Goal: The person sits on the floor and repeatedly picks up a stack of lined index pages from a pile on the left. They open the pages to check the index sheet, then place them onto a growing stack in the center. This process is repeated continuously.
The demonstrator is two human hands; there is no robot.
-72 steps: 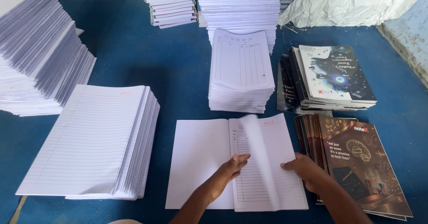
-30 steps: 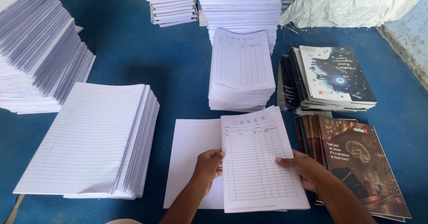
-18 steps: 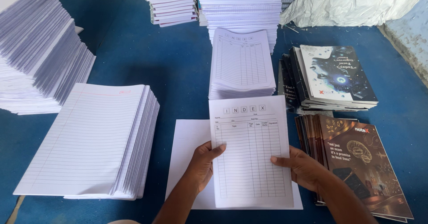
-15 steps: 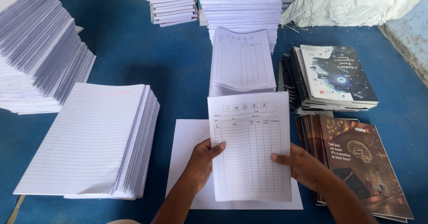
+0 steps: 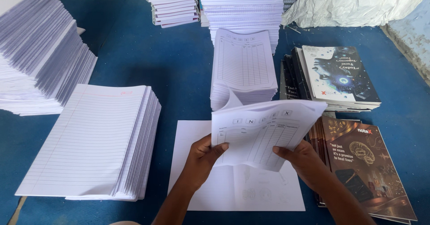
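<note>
Since half a second ago the printed table sheet (image 5: 264, 133) has tipped from nearly flat and upright to lifted off the surface, its far edge bowing over toward three o'clock. The blue surface (image 5: 179, 72) carries everything. At nine o'clock leans a tall slanted stack of ruled paper (image 5: 38, 57); at eight o'clock sits a lower pile of lined sheets (image 5: 94, 140). At twelve o'clock stands a stack of table sheets (image 5: 244, 66), with taller white stacks (image 5: 242, 5) behind it. At two o'clock lie dark-covered notebooks (image 5: 340, 75), at four o'clock brown-covered ones (image 5: 365, 162). Under the hands lies a blank white sheet (image 5: 242, 189). The left hand (image 5: 201, 160) pinches the lifted sheet's near left edge, thumb on top; the right hand (image 5: 304, 160) grips its near right edge, thumb on top likewise.
</note>
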